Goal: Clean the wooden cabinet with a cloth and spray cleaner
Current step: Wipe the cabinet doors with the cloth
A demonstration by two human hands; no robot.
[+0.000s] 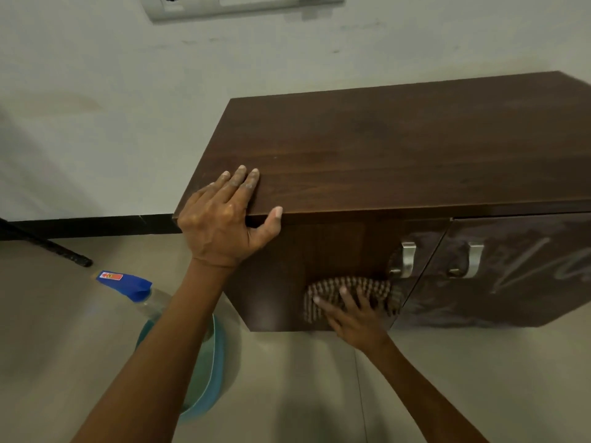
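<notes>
A dark wooden cabinet (399,148) stands against the pale wall. My left hand (224,222) rests flat on its front left corner, fingers straight on the top and thumb over the front edge. My right hand (348,314) presses a brown checked cloth (348,290) with spread fingers against the lower part of the left door. A spray bottle (140,290) with a blue head and blue liquid stands on the floor left of the cabinet, partly hidden by my left forearm.
Two metal handles (407,259) sit where the doors meet; the right door (527,266) carries pale smears. A black rod (48,246) slants across the floor at the left. A switch plate (243,4) is on the wall above. Beige tile floor (303,394) lies below.
</notes>
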